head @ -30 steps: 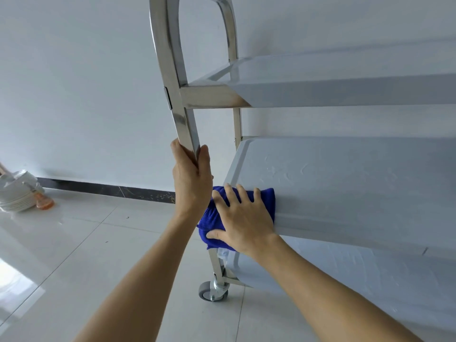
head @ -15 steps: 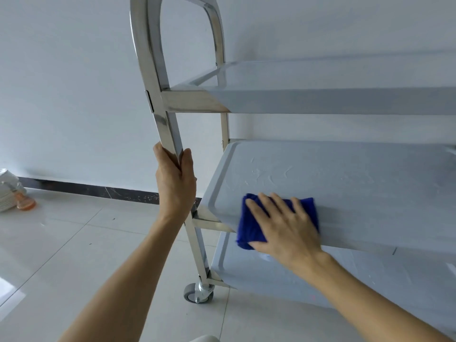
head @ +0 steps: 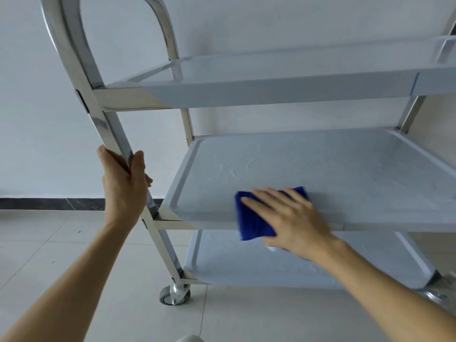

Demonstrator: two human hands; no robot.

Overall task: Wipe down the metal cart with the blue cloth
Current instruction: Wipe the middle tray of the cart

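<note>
A three-shelf metal cart (head: 333, 166) stands against a white wall, its shelves covered in pale film. My left hand (head: 123, 183) grips the cart's near left upright post (head: 98, 119), fingers wrapped around it. My right hand (head: 288, 218) lies flat with spread fingers on a folded blue cloth (head: 251, 218), pressing it over the front rim of the middle shelf. The cloth hangs a little below that rim, and my hand hides most of it.
The top shelf (head: 271, 77) overhangs the middle one. The bottom shelf (head: 271, 262) sits just above the tiled floor (head: 61, 255). A grey caster wheel (head: 172, 294) carries the near left leg. A dark skirting strip (head: 49, 203) runs along the wall.
My right hand has slid the blue cloth to the right along the middle shelf's front edge, away from the left corner. My left hand keeps its grip on the post. The view has shifted right.
</note>
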